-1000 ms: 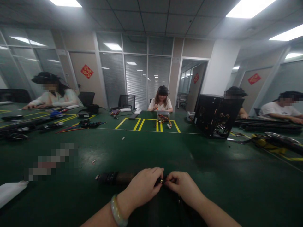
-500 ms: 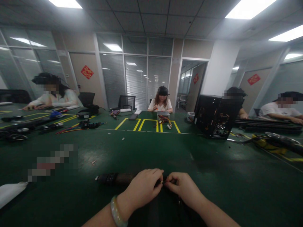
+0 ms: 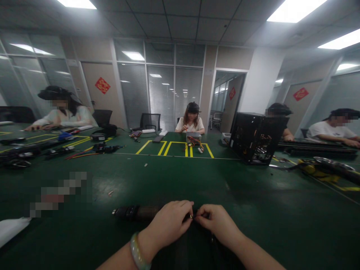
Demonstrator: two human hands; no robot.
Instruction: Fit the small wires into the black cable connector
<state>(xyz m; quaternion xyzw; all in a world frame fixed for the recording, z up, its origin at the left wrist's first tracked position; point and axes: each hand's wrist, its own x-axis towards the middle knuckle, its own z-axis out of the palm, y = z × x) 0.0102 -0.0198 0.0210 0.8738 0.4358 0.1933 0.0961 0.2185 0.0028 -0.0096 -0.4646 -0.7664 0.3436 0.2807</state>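
Note:
My left hand, with a bangle on its wrist, is closed at the fingertips around a small brass-coloured piece. Just to its right, the thumb and fingers of my right hand are pinched together close to that piece. What the right fingers hold is dark and mostly hidden. Behind my left hand lies a dark cylindrical object with a shiny metal tip pointing left; the hand covers its right end. Below my right hand a thin dark strand shows dimly.
The green table has yellow tape markings. A black computer case stands at the back right. Cables and dark parts lie at the left, with a white object at the left edge. Several people sit around the table.
Both hands keep nearly the same pose, fingertips still close together. The view has shifted very slightly.

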